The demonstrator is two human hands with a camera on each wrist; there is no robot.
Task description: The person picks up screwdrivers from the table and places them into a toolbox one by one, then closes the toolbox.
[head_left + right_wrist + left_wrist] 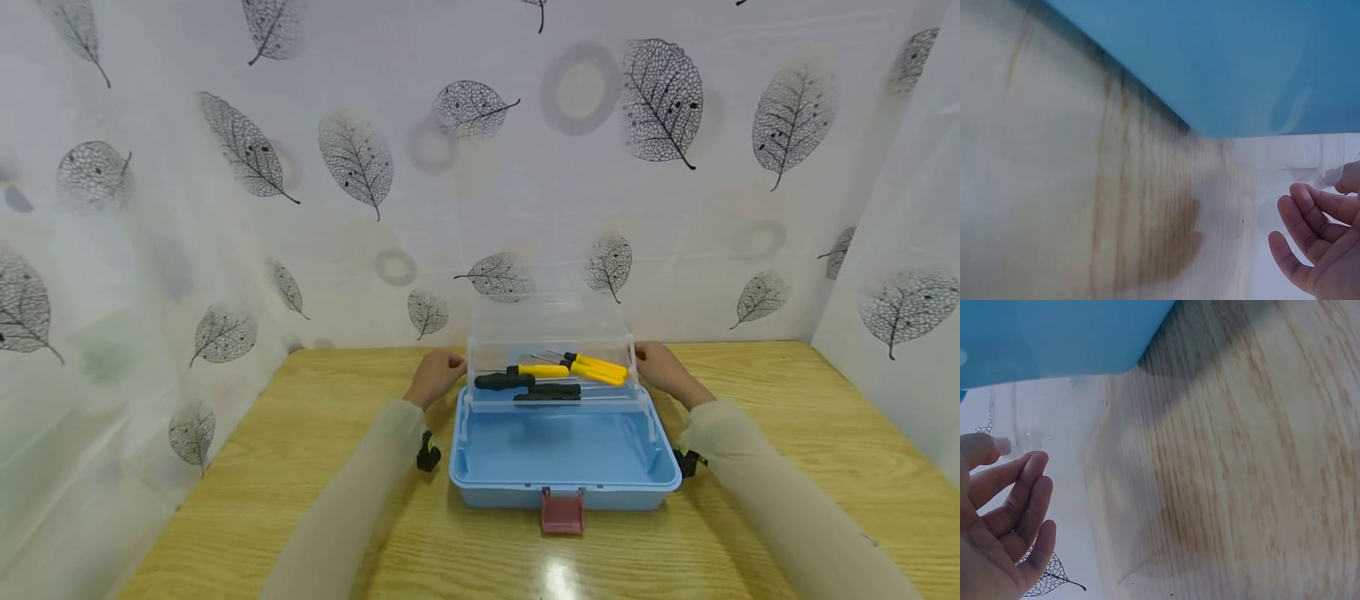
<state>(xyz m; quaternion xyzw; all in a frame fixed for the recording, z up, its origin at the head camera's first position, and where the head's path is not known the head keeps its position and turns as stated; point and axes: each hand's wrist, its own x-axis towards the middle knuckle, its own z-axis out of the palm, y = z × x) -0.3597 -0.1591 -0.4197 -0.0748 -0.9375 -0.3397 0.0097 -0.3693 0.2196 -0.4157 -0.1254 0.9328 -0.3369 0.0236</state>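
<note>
A light-blue toolbox [555, 450] stands open on the table, its clear lid [551, 321] tipped back. Over its rear part is a raised clear tray [487, 406], which holds several screwdrivers with yellow handles [542, 371] and black handles [501, 382]. My left hand [435, 377] pinches the clear lid's left edge, and my right hand [663, 370] pinches its right edge. In the left wrist view the left hand [1004, 528] has thumb and index finger at the clear plastic, other fingers loosely bent. The right hand [1329, 240] mirrors this in its wrist view.
The wood-grain table [337, 383] extends to both sides. A translucent curtain [510, 183] with printed leaves stands behind the toolbox and along the sides. A reddish latch [562, 514] hangs down at the toolbox's front.
</note>
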